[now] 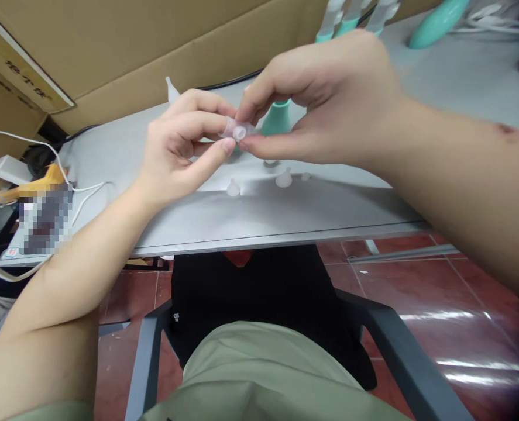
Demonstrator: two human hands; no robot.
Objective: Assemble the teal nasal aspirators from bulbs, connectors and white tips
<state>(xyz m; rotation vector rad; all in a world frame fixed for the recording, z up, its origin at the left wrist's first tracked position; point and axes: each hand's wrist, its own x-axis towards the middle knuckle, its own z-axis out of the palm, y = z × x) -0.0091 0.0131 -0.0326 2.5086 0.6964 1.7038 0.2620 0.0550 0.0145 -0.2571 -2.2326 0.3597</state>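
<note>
Between both hands, over the table, is a small translucent plastic piece [240, 133] with a round opening facing me. My left hand [189, 140] pinches its left side with thumb and fingers. From the right, my right hand [312, 105] grips the same piece between thumb and fingertips. Behind my right hand stands a teal bulb-shaped part [277, 118], partly covered by the fingers. Below the hands lie a small white cone-shaped tip [233, 187], a second one [284, 178] and a tiny clear piece [305, 176]. Another white pointed tip [172, 90] shows behind my left hand.
Clear-and-teal parts [349, 20] stand at the back right, near a teal bulb [438, 23] and cables. On the left are a pixelated phone-like object [48, 219], a yellow item [51, 178] and a white charger [12, 170]. Cardboard [154, 41] walls the table's back.
</note>
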